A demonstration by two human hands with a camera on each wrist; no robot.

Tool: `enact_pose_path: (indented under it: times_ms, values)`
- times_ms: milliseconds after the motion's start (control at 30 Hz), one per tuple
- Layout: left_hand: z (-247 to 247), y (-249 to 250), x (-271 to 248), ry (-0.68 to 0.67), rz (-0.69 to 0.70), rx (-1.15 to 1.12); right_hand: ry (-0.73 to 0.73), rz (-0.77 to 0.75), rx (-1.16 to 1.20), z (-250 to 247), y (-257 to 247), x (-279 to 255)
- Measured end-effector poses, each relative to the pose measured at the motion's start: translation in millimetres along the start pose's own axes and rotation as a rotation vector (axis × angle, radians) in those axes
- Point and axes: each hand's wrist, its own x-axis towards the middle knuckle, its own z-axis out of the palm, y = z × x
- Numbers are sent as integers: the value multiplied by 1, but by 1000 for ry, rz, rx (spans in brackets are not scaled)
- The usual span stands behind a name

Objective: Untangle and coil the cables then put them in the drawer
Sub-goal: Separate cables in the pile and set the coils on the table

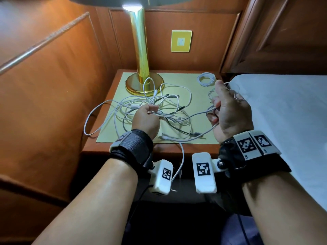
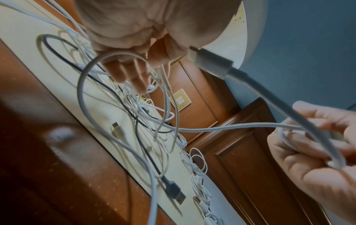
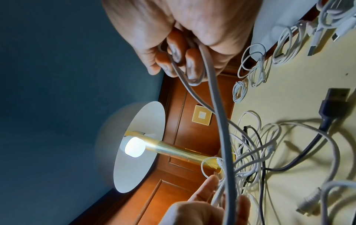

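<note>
A tangle of white, grey and black cables (image 1: 159, 106) lies on the yellow mat (image 1: 177, 80) of the nightstand. My left hand (image 1: 152, 110) pinches a white strand in the middle of the tangle; its fingers (image 2: 131, 76) curl over it. My right hand (image 1: 216, 106) is raised at the mat's right edge, fingers (image 3: 183, 54) curled round a few loops of a grey cable (image 1: 194, 117) that runs back into the tangle. One coiled white cable (image 1: 206, 79) lies at the back right. More small coils (image 3: 256, 65) lie along that edge.
A brass lamp (image 1: 141, 59) stands at the back of the mat, its base touching the tangle. A white bed (image 1: 283, 112) borders the right side, wood panels the left. One white cable (image 1: 182, 156) hangs over the nightstand's front edge. A black USB plug (image 2: 174, 192) lies near the front.
</note>
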Motion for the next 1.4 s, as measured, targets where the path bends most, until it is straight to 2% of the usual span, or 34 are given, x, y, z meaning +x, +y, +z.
enact_pose_path:
  times_ms: [133,233,267,333,400,467,533,600,700,767,833,900,933,1000,1067,1167,1400]
  values:
    - [1,-2,9,25,-4,215,24,-59,0,0,-4,-1]
    - [3,-8,9,21,-16,472,-10,-46,25,-3,-6,3]
    - [3,-9,5,22,38,538,-33,-27,50,-4,-6,3]
    - [5,-7,-3,3,276,621,-76,19,104,-3,-5,1]
    - [9,-6,-7,-94,518,538,-115,81,163,0,-6,-5]
    - [16,-4,-10,-213,633,424,-165,161,249,3,-8,-11]
    - [21,-1,-16,-306,634,367,-249,223,377,4,-9,-16]
    - [25,-4,-17,-367,566,388,-334,234,460,3,-11,-16]
    - [23,-14,-8,-298,514,478,-421,214,569,-6,-17,-12]
    - [20,-16,-2,-227,491,505,-393,219,583,-14,-22,-9]
    - [17,-17,3,-178,487,423,-299,226,414,-19,-24,-7]
    - [16,-12,3,-145,464,221,-215,144,55,-22,-22,-4]
    - [16,-10,1,-146,445,158,-219,70,-163,-24,-19,-3]
    - [17,-7,-4,-157,446,123,-334,-33,-580,-27,-14,-2]
    - [18,-6,-6,-173,493,112,-470,-54,-832,-29,-11,-4]
    - [19,-5,-7,-125,638,168,-558,-88,-909,-29,-11,-7]
    - [21,-5,-4,47,911,274,-763,-67,-841,-30,-19,-15]
